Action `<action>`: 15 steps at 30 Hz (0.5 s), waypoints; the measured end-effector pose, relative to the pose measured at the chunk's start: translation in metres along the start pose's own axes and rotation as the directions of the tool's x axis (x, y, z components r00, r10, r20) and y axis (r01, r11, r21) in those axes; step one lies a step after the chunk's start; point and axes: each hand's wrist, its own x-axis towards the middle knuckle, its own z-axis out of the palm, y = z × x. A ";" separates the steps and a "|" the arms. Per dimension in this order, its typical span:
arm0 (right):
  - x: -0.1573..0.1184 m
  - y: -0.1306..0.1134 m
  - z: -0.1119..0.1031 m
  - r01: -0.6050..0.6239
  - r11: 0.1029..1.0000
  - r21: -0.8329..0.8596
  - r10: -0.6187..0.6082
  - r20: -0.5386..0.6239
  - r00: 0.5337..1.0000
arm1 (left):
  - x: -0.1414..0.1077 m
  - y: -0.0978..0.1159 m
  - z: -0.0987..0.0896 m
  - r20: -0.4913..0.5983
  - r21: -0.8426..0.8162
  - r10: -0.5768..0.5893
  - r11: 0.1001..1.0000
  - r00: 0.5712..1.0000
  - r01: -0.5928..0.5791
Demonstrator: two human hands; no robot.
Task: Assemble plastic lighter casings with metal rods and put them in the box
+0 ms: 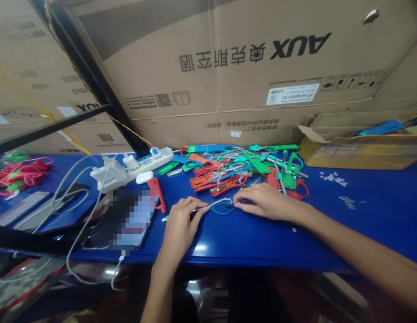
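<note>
My left hand pinches a slim metal piece between thumb and fingers; its kind I cannot make out. Thin white strings run from there toward the right hand. A teal tip shows at the far side of the left hand. My right hand is closed around a dark, slim tool, its tip pointing left. Between the hands lies a blue plastic loop, close to the tool's tip. Whether either hand touches the loop is unclear. Behind them is a heap of coloured plastic pieces with metal tubes and strings.
A phone with a cable lies left, beside a red plastic piece. A power strip with plugs stands behind it. An open cardboard box is at the back right, near small white scraps. Large cartons wall the back.
</note>
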 end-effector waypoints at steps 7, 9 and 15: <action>0.001 0.007 0.005 -0.001 1.000 0.028 0.001 -0.014 1.000 | -0.001 -0.001 0.000 -0.016 0.006 0.013 1.000 1.000 -0.013; 0.001 0.007 0.006 0.005 1.000 0.019 -0.004 -0.020 1.000 | -0.001 -0.002 0.001 -0.016 0.007 0.014 1.000 1.000 -0.014; 0.002 0.008 0.009 0.037 0.998 -0.040 -0.038 0.000 0.999 | 0.000 -0.001 0.000 -0.023 0.002 0.008 1.000 1.000 -0.008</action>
